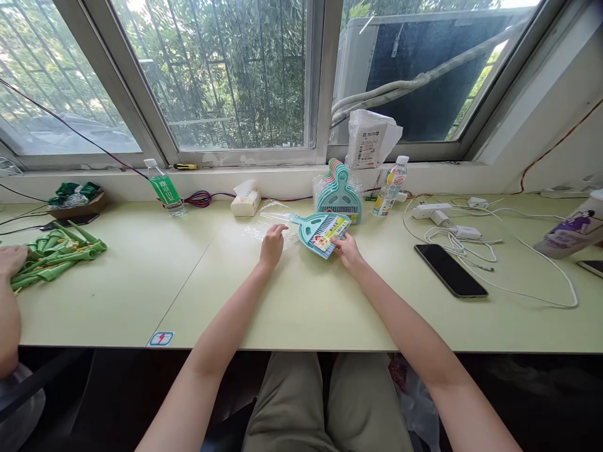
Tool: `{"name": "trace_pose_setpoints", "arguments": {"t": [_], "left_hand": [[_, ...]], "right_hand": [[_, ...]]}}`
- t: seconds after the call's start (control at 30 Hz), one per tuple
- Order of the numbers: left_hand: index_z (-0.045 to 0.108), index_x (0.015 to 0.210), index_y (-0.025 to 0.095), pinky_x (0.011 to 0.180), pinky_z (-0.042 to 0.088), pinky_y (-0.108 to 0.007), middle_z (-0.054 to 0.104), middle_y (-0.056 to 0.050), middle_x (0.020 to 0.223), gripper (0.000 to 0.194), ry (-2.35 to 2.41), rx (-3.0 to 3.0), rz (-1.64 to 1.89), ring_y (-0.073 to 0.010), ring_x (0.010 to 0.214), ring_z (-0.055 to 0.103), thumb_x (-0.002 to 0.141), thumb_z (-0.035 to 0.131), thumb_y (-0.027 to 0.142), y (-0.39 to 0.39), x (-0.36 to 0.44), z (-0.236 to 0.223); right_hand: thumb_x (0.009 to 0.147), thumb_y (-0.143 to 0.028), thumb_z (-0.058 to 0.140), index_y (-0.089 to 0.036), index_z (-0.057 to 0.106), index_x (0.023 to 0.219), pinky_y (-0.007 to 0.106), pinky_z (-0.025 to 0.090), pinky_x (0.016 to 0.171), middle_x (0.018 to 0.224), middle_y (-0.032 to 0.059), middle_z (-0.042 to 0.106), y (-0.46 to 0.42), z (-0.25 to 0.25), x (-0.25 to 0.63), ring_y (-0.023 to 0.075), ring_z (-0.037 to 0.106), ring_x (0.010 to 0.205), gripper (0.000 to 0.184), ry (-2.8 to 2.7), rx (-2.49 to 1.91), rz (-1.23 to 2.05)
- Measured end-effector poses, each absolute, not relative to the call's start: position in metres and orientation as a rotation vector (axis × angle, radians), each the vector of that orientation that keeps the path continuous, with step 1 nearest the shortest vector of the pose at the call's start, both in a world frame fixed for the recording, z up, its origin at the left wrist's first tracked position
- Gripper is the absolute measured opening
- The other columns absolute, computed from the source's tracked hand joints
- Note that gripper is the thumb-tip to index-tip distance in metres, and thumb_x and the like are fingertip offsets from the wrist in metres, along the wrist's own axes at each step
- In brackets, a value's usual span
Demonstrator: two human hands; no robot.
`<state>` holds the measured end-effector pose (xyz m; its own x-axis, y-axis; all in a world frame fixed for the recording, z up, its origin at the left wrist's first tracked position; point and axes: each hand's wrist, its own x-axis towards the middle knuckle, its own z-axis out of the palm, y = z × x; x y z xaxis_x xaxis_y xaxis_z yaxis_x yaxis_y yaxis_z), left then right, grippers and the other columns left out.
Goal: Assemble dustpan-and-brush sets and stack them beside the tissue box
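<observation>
A small teal dustpan (315,227) with a colourful printed card (330,232) on it lies on the pale green table (292,301), its handle pointing left. My right hand (347,247) pinches the card's lower edge at the pan's near corner. My left hand (272,243) is curled closed on a clear plastic bag (267,221) that lies beside the pan's handle. Behind them a stack of matching teal and pink dustpans (339,193) in clear wrapping leans upright against the sill.
A black phone (450,270) and white chargers with cables (464,233) lie to the right. Two bottles (391,186) (164,187), a tissue box (245,199) and a white bag (370,141) stand near the sill. Another person's hand (10,258) rests by green leaf pieces (56,252) at left.
</observation>
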<state>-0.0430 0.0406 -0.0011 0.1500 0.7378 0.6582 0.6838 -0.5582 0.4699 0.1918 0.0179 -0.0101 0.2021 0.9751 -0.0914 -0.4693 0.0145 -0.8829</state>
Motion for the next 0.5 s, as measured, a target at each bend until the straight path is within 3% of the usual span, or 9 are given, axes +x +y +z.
{"name": "trace_pose_setpoints", "arguments": {"t": [0.33,0.5], "left_hand": [[0.059,0.113,0.024,0.099,0.048,-0.036,0.061,-0.007,0.12,0.029,1.154,2.439,1.42,-0.0183,0.113,0.058,0.093,0.041,0.015,0.03,-0.027,0.001],[0.058,0.115,0.026,0.11,0.037,-0.041,0.057,-0.008,0.13,0.025,1.067,2.325,1.407,-0.0212,0.125,0.051,0.092,0.049,0.022,0.013,-0.015,0.01]], "right_hand": [[0.066,-0.014,0.078,-0.022,0.057,0.103,0.037,0.061,0.081,0.095,0.0029,0.073,0.011,-0.01,0.175,0.0209,0.071,0.089,0.043,-0.9,-0.893,1.402],[0.065,-0.019,0.08,-0.023,0.056,0.096,0.039,0.06,0.086,0.096,0.0035,0.073,0.01,-0.01,0.173,0.023,0.07,0.097,0.039,-0.831,-0.851,1.32]]}}
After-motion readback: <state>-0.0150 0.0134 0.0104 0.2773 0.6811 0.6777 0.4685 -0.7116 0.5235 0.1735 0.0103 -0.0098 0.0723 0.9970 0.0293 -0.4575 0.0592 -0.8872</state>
